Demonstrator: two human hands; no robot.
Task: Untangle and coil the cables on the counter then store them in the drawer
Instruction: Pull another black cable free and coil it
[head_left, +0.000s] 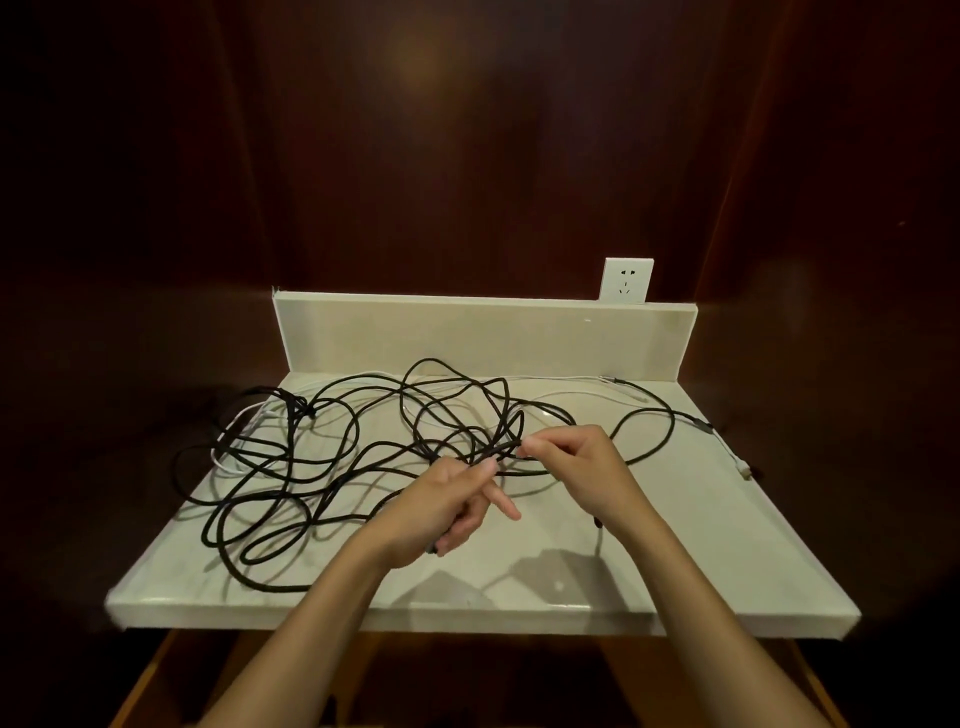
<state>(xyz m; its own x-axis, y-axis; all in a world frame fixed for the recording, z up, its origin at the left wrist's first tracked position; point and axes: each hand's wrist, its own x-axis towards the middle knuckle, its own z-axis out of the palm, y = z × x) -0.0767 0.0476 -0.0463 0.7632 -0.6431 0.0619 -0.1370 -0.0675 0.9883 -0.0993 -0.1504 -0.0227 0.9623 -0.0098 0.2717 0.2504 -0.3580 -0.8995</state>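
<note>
Black cable: a long, thin black braided cable (291, 467) lies in loose tangled loops over the left and centre of the frame, with one strand (644, 441) arcing away to the right edge of the counter.
Knot: strands bunch and cross at mid-frame, raised between the two hands.
White cable: a thinner white cable (236, 434) runs under the black loops at left and along the back toward upper right, ending in a small plug (744, 470) at the right edge.
Left hand: the left hand (441, 512) has its fingers curled round black strands, index finger sticking out to the right.
Right hand: the right hand (576, 462) pinches a black strand at its fingertips, just right of the knot.
Long axis: the tangle stretches mostly left to right across the counter.
Counter: a pale, glossy stone counter (675, 571) with a low upright back panel (467, 338); its lower right part carries only the hands' shadows.
Surroundings: a white wall socket (626, 280) sits above the back panel at upper right, on dark red-brown wood panelling (467, 156).
Drawer: cannot tell; only wooden framing shows below the counter edge.
</note>
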